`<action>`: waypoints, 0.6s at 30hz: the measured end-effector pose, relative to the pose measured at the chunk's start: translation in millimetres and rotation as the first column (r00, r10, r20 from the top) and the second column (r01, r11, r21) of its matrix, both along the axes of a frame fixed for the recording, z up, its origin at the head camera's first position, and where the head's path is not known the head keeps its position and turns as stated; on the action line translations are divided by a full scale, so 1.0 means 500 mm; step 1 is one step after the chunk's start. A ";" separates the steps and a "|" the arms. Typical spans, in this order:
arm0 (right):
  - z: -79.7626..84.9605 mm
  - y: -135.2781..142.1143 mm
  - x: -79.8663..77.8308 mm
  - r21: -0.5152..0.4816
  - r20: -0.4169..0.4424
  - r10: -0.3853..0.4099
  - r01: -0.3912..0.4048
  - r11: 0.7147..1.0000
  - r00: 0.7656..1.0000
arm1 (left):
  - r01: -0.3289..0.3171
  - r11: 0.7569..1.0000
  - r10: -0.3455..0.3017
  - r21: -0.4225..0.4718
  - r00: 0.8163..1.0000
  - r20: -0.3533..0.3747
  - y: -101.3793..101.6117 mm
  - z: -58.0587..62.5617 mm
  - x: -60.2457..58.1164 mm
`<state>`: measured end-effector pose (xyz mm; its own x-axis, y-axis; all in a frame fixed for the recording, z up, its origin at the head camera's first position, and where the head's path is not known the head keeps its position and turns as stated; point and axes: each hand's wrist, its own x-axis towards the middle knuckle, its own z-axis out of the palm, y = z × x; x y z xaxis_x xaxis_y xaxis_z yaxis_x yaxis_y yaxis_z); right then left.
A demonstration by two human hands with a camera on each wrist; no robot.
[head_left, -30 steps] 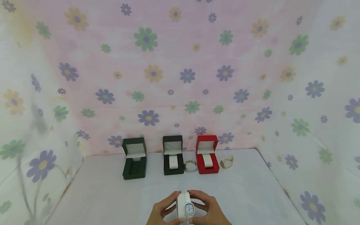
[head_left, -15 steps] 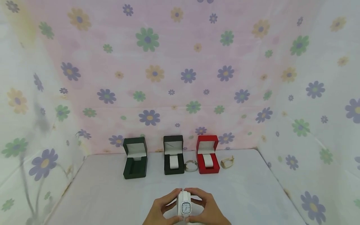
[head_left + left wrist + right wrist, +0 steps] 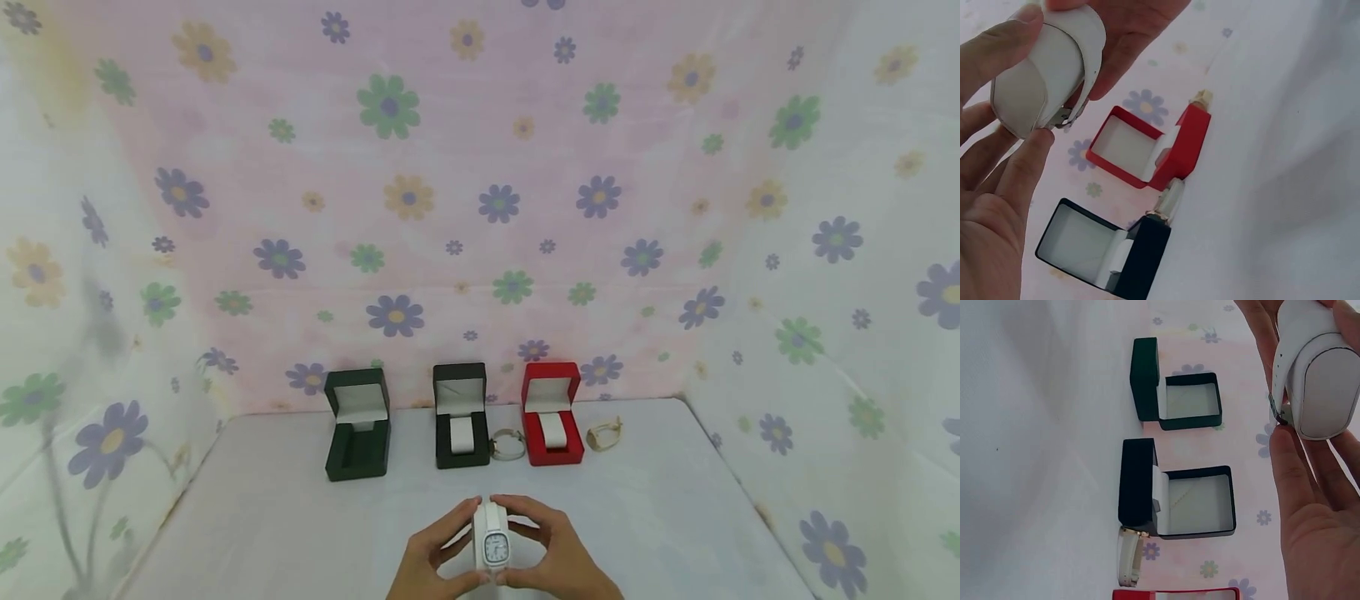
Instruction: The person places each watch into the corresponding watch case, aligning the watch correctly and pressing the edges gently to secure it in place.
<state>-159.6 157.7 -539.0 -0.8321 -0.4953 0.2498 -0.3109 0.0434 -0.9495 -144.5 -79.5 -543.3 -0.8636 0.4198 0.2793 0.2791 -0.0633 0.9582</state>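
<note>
A white wristwatch with a squarish face lies strapped around a white watch cushion, raised near the front of the table. My left hand grips the cushion from the left side, thumb below and fingers at the top. From the right, my right hand pinches the watch's strap and the cushion in the same manner. In the left wrist view the strap end and its buckle stand off the cushion's underside. The right wrist view shows the cushion's flat end; whether the buckle is fastened cannot be told.
Behind the hands stand a dark green box with no cushion, a black box and a red box, both with white cushions. A watch lies between the latter two; a gold-coloured watch lies right of the red box.
Both hands have risen slightly with the watch and cushion. The watch face has shifted a little left and up, and now faces more squarely forward. The boxes stay put.
</note>
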 end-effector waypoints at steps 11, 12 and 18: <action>0.006 -0.001 -0.006 0.105 -0.010 -0.022 0.023 0.994 1.000 | 0.029 1.000 -0.030 -0.010 0.999 -0.039 0.000 -0.003 -0.011; 0.008 0.000 -0.005 0.121 -0.024 -0.018 0.021 0.992 1.000 | 0.022 1.000 -0.022 -0.016 0.999 -0.041 0.001 -0.004 -0.010; 0.021 0.002 -0.003 0.214 -0.104 0.020 0.002 0.977 0.994 | -0.017 0.999 0.015 -0.042 0.999 -0.044 0.003 -0.004 -0.010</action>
<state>-161.3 158.9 -528.5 -0.8023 -0.5539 0.2227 -0.4092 0.2385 -0.8807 -149.7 -78.1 -545.2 -0.8578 0.4180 0.2991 0.3212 -0.0183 0.9468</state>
